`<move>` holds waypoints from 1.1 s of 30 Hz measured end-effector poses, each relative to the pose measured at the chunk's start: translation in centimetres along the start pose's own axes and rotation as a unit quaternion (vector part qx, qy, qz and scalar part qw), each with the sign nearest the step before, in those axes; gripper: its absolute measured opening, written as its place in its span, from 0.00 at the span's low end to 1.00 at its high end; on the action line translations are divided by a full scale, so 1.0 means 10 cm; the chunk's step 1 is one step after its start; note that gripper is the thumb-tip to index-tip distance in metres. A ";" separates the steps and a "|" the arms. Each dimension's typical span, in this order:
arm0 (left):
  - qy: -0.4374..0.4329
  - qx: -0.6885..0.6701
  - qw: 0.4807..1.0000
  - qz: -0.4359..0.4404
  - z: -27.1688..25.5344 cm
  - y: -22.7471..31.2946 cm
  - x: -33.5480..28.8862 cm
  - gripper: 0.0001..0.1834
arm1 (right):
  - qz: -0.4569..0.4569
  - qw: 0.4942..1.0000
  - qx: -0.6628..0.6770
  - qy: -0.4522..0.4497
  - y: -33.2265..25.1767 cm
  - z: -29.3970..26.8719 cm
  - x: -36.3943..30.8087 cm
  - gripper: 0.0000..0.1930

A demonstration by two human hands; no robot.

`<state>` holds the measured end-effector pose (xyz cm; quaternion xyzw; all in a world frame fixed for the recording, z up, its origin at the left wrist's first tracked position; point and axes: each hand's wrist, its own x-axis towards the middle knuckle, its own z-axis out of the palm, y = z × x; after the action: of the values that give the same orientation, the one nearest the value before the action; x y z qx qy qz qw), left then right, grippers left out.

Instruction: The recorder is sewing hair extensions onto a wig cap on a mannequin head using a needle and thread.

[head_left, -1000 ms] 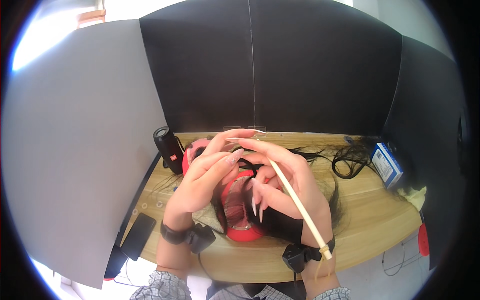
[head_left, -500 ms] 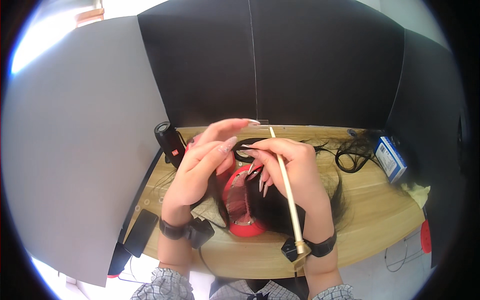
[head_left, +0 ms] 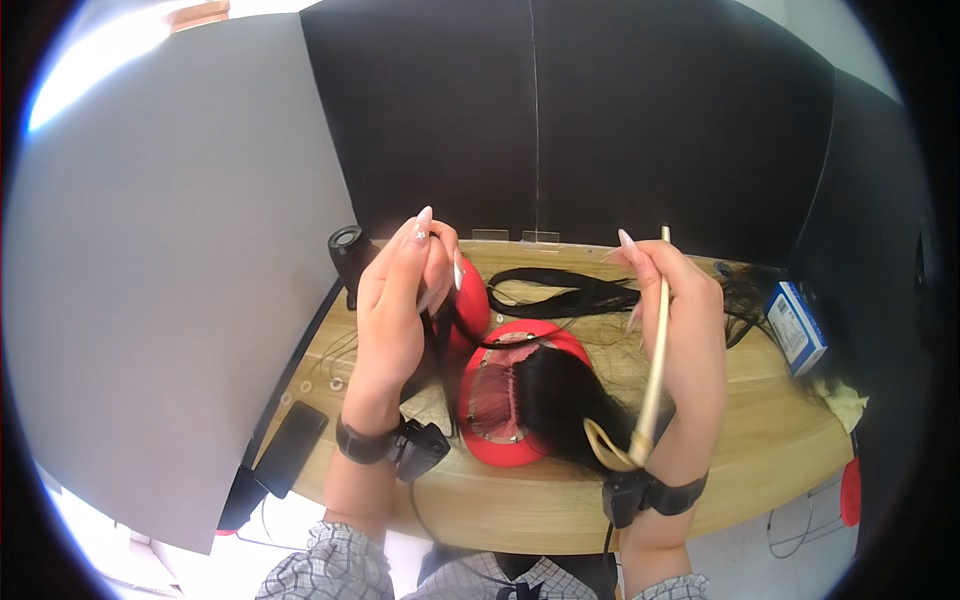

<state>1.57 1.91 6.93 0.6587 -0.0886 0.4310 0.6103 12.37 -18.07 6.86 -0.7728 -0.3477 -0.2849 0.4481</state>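
Head view: a red wig head [head_left: 500,455] is seen lying on the wooden bench [head_left: 760,450], capped with black hair [head_left: 565,400] over a patch of pinkish mesh. A thin black strand [head_left: 497,343] is drawn up and to the left from that hair, and it is pinched between the fingers of the left hand [head_left: 400,305], which is raised above the bench, apparently so the strand is kept taut and clear of the rest. The right hand [head_left: 672,310] is lifted to about the same height, its fingers closed around a long pale stick [head_left: 655,350] with a curved loop at its lower end, near the wrist; the stick is held nearly upright, seemingly so the tip stays clear of the hair. A dark band with a small black unit is worn on each wrist.

Behind the wig head, a loose bundle of black hair [head_left: 565,295] is laid flat on the bench. A black cylinder [head_left: 350,262] is stood at the far left corner, a dark phone [head_left: 290,448] is left at the near left edge, and a blue-and-white box [head_left: 797,327] is set at the right end.
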 end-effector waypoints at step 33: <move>-0.029 -0.139 0.988 -0.053 0.01 -0.13 0.01 0.19 | 0.133 0.756 0.565 -0.303 -0.46 0.57 -0.19 0.12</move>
<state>2.52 2.20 6.04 0.5832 -0.1301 0.3628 0.7150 8.34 -11.91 5.21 -0.4639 -0.4566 0.2748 0.7077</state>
